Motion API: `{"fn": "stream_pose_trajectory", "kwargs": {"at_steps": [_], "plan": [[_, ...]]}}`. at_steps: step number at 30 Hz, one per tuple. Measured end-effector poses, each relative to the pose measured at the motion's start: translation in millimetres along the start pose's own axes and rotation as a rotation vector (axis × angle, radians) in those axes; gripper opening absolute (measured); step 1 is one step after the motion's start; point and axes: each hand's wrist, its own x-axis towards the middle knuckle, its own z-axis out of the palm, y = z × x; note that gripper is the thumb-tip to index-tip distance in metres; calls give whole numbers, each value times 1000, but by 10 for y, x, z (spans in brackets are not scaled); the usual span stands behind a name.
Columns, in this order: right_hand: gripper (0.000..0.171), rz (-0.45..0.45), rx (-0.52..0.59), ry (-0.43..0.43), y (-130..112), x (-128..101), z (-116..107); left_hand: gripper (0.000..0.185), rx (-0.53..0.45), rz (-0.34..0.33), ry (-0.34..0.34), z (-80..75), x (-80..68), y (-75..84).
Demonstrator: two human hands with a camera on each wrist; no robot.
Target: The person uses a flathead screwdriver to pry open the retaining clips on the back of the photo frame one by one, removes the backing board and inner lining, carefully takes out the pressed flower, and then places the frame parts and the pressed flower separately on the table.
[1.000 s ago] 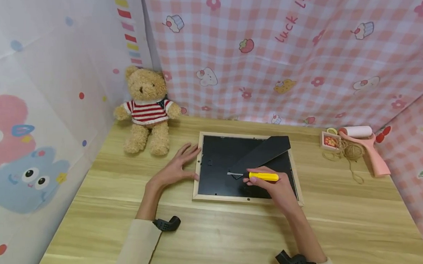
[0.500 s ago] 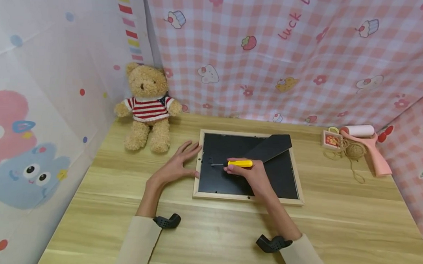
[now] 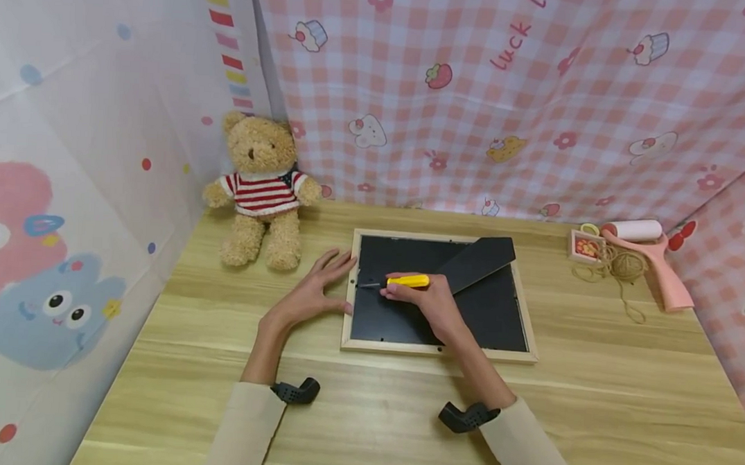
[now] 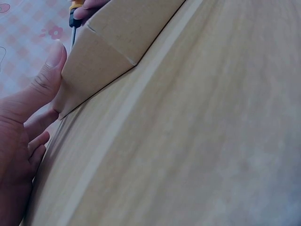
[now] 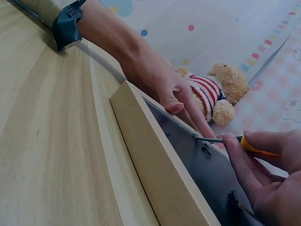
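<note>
A picture frame [image 3: 439, 351] of light wood lies back up on the table, showing its black backing board [image 3: 402, 258] and black stand leg [image 3: 480, 261]. My right hand [image 3: 428, 301] pinches a screwdriver [image 3: 410, 280] by its yellow handle. In the right wrist view the screwdriver shaft [image 5: 209, 140] reaches to a small dark tab at the inner edge of the frame's left side; whether it touches is too small to tell. My left hand [image 3: 310, 292] rests against the frame's left side, thumb and fingers spread along the outer wood. A hanger [image 5: 206, 149] sits on the board near the tip.
A teddy bear [image 3: 264, 193] in a striped shirt sits at the back left. At the back right are a ball of twine [image 3: 627, 266], a small box [image 3: 586, 246] and a pink-handled lint roller [image 3: 664, 276]. A checked curtain [image 3: 452, 125] hangs behind the table.
My right hand has carried the screwdriver leftward across the backing board, from its middle to the frame's left edge. My left hand has stayed at the frame's left side.
</note>
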Motion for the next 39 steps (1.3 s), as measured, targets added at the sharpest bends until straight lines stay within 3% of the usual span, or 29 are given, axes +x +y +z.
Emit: {"fn": "stream_pose_trajectory", "kwargs": {"at_steps": [10, 24, 33, 39], "plan": [[36, 6, -72, -14, -47, 36, 41, 105, 8, 0, -2, -5, -4, 14], [24, -192, -497, -29, -265, 146, 159, 104, 3, -3, 5, 2, -2, 24], [25, -300, -593, -94, -364, 191, 282, 105, 8, -4, 4, -10, -30, 49], [24, -312, -660, -88, -437, 197, 337, 106, 5, 7, 10, -1, -24, 49]]}}
